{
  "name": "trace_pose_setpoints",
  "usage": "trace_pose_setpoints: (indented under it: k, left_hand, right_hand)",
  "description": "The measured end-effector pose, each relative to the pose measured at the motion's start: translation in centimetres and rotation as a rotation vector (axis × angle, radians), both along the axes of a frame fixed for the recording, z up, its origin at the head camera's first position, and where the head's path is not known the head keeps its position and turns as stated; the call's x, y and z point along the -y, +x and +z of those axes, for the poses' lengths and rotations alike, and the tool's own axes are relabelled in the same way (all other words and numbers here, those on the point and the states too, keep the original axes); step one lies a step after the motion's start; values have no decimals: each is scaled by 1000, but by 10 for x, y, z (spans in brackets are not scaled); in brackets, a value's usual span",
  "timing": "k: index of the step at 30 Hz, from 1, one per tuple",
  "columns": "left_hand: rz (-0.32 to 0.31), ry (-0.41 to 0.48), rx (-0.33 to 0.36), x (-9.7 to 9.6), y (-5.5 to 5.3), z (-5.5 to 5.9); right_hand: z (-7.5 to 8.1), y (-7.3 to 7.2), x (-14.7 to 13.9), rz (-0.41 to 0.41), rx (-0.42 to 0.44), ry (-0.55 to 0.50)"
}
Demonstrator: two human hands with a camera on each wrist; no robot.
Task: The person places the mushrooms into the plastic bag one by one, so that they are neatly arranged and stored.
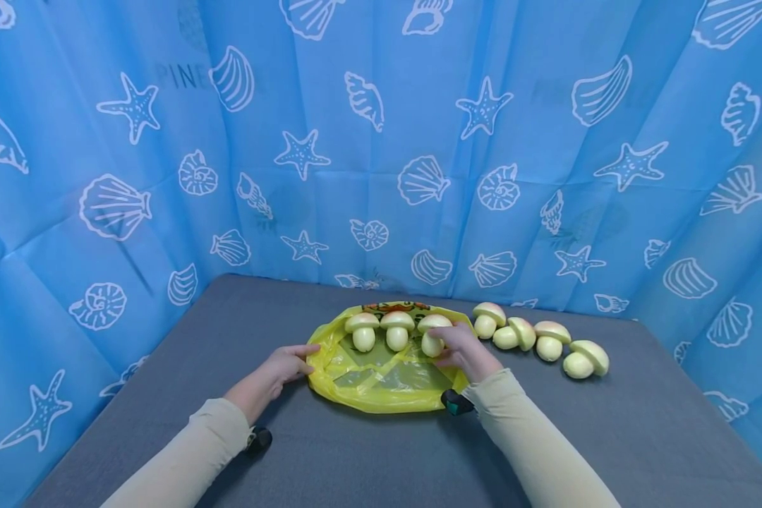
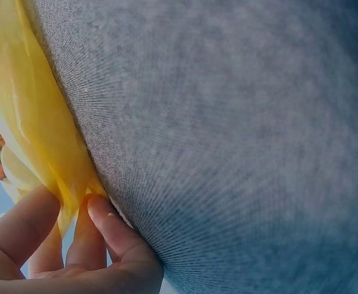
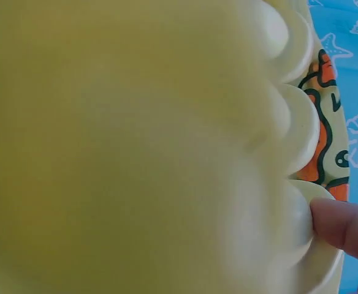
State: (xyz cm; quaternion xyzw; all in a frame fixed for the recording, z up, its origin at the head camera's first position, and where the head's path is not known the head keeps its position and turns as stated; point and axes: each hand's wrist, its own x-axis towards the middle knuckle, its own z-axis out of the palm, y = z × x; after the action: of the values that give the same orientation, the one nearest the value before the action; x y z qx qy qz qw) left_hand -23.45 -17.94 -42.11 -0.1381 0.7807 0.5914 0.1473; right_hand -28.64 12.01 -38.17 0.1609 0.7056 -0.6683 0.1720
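Observation:
A yellow plastic bag (image 1: 381,406) lies spread in an oval, its rim standing up around a greenish inside. Three pale toy mushrooms stand in a row along its back: the left mushroom (image 1: 364,339), the middle mushroom (image 1: 396,337) and the right mushroom (image 1: 430,345). My left hand (image 1: 287,365) pinches the bag's left edge between thumb and fingers, as the left wrist view also shows. Reaching over the bag's right side, my right hand (image 1: 463,348) grips the right mushroom. A fingertip (image 3: 326,215) presses on it in the right wrist view, where yellow plastic covers much of the picture.
Several more toy mushrooms (image 1: 551,341) lie in a slanting line right of the bag. An orange and black print (image 3: 317,135) runs along the bag's back. The grey table (image 1: 355,458) ends at a blue shell-patterned curtain (image 1: 381,141) behind and at both sides.

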Motion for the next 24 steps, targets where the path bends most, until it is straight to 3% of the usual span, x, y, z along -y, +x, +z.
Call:
trace_pose_setpoints:
  k: [12, 24]
  left_hand:
    - [-3, -7, 2, 0, 0, 1]
    - [-11, -6, 8, 1, 2, 2]
  right_hand:
    - [-7, -1, 6, -35, -32, 129]
    - [-2, -1, 5, -49, -6, 151]
